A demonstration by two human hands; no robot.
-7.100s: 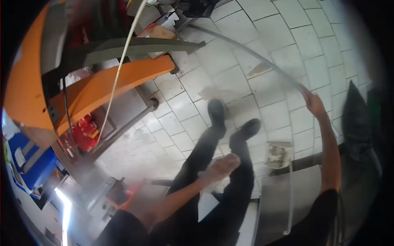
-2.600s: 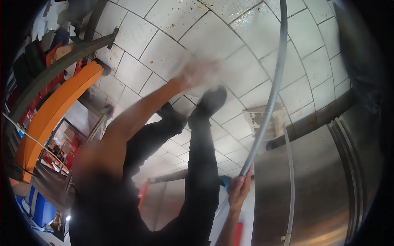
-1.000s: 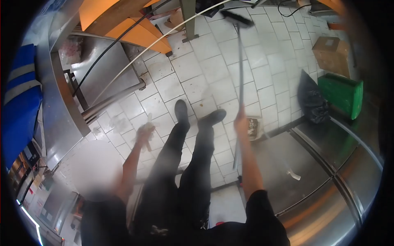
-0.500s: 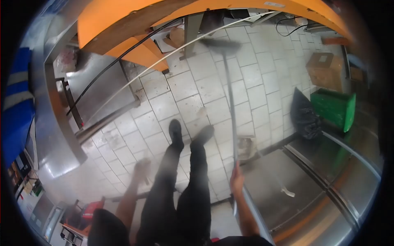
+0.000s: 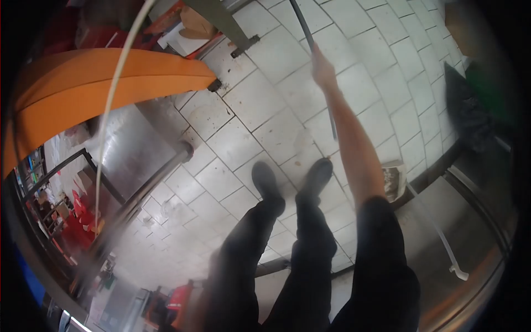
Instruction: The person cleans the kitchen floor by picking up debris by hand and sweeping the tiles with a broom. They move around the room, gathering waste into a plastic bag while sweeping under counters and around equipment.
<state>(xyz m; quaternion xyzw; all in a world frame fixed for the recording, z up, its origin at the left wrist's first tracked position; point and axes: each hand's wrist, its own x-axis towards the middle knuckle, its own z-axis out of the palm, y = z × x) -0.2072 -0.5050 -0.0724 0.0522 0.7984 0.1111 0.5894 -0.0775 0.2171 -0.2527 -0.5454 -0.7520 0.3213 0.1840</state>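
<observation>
My right hand (image 5: 323,69) is closed round the long thin handle (image 5: 301,22) of a broom-like tool, with the arm stretched forward over the tiled floor (image 5: 265,99). A short end of the handle sticks out below the hand, beside my forearm. The tool's head lies outside the view. My left hand does not show. Below, my two dark shoes (image 5: 266,180) stand on the tiles, and small dark bits of dirt lie near the foot of the orange frame.
An orange frame (image 5: 121,80) and a metal table leg stand at the upper left. A steel surface (image 5: 135,149) is at the left. On the right are a black bag (image 5: 467,110), a green bin, a small box (image 5: 394,180) and a steel unit with a white-tipped handle.
My right hand has moved forward and up with the handle. The tool's head and my left hand have gone out of view. The view has shifted closer to the orange frame.
</observation>
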